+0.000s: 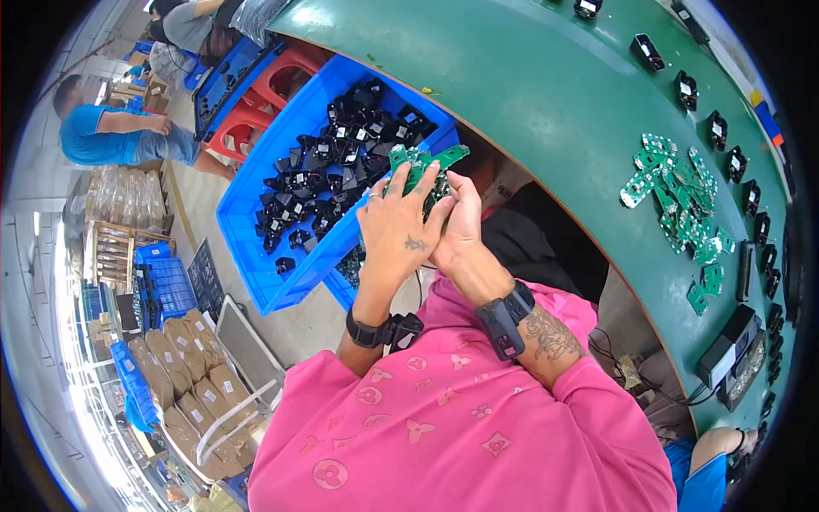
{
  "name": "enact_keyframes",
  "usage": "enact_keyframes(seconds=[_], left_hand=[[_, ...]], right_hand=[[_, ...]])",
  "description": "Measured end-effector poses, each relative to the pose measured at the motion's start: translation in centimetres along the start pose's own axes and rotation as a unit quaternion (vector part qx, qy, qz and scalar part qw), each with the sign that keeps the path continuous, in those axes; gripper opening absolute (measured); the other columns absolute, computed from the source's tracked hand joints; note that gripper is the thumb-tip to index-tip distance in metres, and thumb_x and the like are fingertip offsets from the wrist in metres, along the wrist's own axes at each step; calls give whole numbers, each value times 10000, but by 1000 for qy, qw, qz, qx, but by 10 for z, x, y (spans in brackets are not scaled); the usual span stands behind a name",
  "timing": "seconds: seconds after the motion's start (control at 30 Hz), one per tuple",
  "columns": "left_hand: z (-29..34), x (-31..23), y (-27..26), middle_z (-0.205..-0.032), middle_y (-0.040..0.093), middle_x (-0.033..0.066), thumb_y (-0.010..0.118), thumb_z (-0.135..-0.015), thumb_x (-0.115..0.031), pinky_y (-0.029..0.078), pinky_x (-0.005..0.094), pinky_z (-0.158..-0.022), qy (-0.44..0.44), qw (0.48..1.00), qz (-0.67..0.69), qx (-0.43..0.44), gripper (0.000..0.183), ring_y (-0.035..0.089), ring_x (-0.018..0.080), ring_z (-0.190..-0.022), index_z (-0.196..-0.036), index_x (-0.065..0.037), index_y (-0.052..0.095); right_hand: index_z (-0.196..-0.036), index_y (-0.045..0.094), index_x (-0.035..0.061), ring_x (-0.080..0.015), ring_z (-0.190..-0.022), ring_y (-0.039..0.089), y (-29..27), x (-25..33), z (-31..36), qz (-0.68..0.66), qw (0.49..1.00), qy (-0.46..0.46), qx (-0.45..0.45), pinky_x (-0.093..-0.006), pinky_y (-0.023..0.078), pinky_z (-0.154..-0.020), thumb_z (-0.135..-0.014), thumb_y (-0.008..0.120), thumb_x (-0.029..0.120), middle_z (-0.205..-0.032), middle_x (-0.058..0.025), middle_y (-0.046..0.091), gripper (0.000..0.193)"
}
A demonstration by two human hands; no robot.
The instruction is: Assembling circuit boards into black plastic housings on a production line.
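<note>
Boards (424, 164), green circuit ones, sit bunched between both my hands, fanning out past the fingertips. My left hand (399, 224) wraps its fingers up around the near side of the bunch, with its back toward me, so it is gripping the boards. My right hand (461, 224) presses in from the other side, its fingers curled on the same stack; I count several boards but cannot tell how many.

Just beyond the fingertips, and under the left hand, I see a blue bin (256, 205) heaped with small black housings (328, 175). A second blue bin (345, 286) lies just below the left wrist, holding more green parts. Farther out past the first bin stand red crates (273, 85).

Off to the right of my right hand curves a green bench (554, 94). A loose pile of green boards (678, 200) lies on it, well apart from my hands, and a row of black housings (734, 162) runs along its far rim. A black box (729, 346) with cables rests near the bench's right end.

I wear black watches (503, 320) on both wrists and a pink shirt (461, 418). Well away to my left, another person (111, 136) in blue sits by stacked packages.
</note>
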State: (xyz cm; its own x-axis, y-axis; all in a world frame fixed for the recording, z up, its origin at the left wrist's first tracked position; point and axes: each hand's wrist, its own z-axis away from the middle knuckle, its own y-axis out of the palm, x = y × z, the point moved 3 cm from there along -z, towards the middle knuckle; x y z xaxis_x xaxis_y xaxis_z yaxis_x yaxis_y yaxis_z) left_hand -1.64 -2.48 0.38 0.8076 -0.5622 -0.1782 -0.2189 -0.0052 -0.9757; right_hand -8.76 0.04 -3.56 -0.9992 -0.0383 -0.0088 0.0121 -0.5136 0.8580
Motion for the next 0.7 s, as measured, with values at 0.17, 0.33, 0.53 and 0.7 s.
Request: enact_keyframes(seconds=[0.17,0.33,0.53,0.7], left_hand=[[3,6,-17,-1426,520,134,602,-904,-471,476,558,-917,-12,1000,1,-20,525,534,434,-1212,-1395,-288,577],[-1,-1,-30,-1379,557,139,622,-894,-444,511,523,-884,12,998,-15,-55,521,571,447,-1152,-1382,-264,584],[-6,-15,-41,-1336,591,194,642,-897,-358,507,487,-920,34,996,-18,-82,487,604,440,-1112,-1365,-229,605],[-4,-18,-44,-1365,556,124,645,-875,-430,500,545,-860,32,994,9,-104,514,555,430,-1156,-1360,-266,601]], right_hand=[[-1150,601,108,-293,-1053,636,12,-9,1,-7,1000,7,16,-478,505,-961,-942,495,388,-1132,-96,660,365],[-1128,614,90,-269,-1025,642,29,-5,13,-19,999,-7,35,-444,508,-960,-944,495,380,-1111,-89,663,363],[-1130,628,83,-259,-1030,644,22,1,2,-21,997,-27,68,-429,505,-960,-944,494,379,-1120,-84,668,375],[-1153,627,49,-269,-1055,643,28,7,11,-10,994,-40,106,-428,497,-977,-965,468,349,-1148,-105,682,389]])
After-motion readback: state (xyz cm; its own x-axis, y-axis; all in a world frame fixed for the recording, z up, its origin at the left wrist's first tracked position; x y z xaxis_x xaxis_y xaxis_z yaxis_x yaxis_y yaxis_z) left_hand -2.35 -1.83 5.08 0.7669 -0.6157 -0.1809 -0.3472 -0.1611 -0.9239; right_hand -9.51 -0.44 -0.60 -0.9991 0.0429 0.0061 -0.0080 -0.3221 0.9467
